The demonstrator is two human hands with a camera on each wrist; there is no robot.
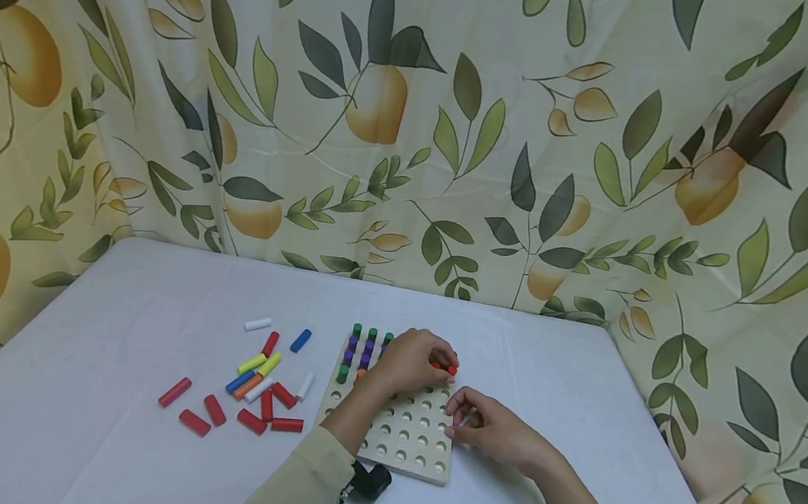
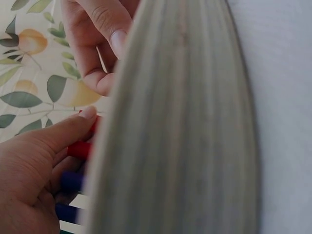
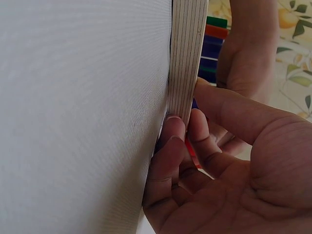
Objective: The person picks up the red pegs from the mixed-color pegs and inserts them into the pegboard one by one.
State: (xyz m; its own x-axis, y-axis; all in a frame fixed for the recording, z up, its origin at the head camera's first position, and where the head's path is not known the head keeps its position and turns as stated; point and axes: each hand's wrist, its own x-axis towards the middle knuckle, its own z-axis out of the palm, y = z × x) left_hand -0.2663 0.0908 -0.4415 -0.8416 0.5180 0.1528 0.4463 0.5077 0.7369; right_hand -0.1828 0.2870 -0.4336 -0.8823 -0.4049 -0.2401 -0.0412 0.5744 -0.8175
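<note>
A pale wooden pegboard with rows of round holes lies on the table. Green pegs, purple pegs and an orange one stand in its far part. My left hand reaches over the board and pinches a red peg at the far right; another red peg stands beside it. My right hand holds the board's right edge, thumb on the top face and curled fingers against the side. The left hand hides some of the pegs in the head view.
Loose pegs lie left of the board: several red pegs, yellow pegs, blue pegs, white pegs and an orange peg. A white cloth covers the table. Behind it hangs a leaf-and-fruit curtain.
</note>
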